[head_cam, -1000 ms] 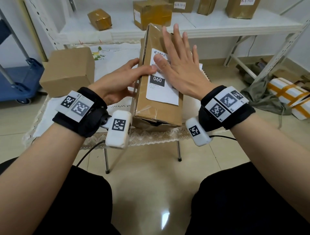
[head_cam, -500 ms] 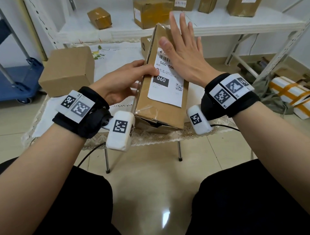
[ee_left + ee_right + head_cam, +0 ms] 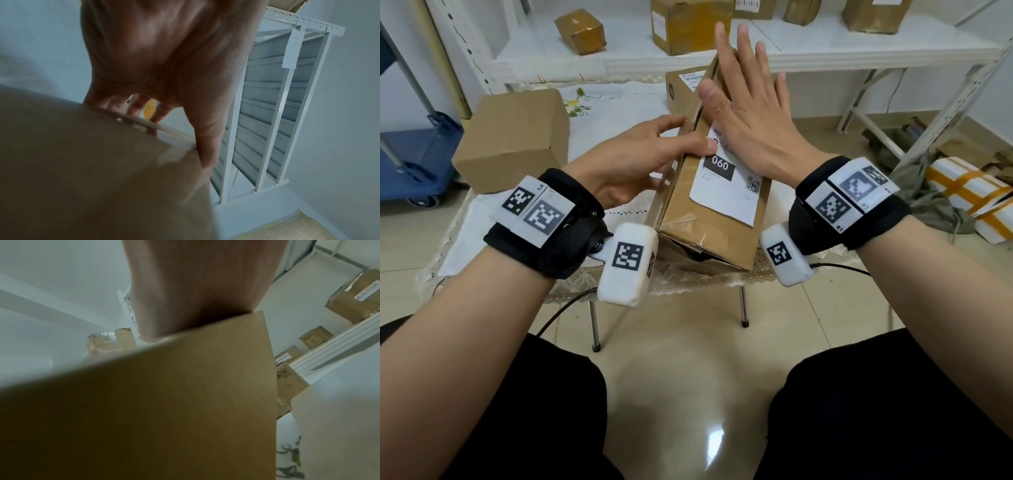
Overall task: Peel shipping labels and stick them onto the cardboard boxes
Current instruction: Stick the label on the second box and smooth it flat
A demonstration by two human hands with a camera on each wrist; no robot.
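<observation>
A long cardboard box [image 3: 688, 219] lies tilted on the small table, its near end toward me. A white shipping label [image 3: 726, 192] marked 060 sits on its top face. My left hand [image 3: 640, 157] grips the box's left edge, thumb on the label's left side and fingers down the side wall. My right hand [image 3: 750, 102] lies flat, fingers straight and spread, on the label's upper part. The left wrist view shows the thumb over the box [image 3: 92, 170] edge. The right wrist view is filled by the box [image 3: 164, 402] and my palm.
A plain cardboard box [image 3: 513, 137] stands on the table's left, a labelled one [image 3: 681, 89] behind the held box. The table [image 3: 616, 106] wears a lace-edged cloth. White shelving [image 3: 825, 44] behind carries several parcels. A blue cart [image 3: 410, 150] stands left, wrapped parcels [image 3: 972, 195] on the floor right.
My right hand has slid up the label toward the box's far end. The left hand keeps its grip on the box, which has tilted up slightly.
</observation>
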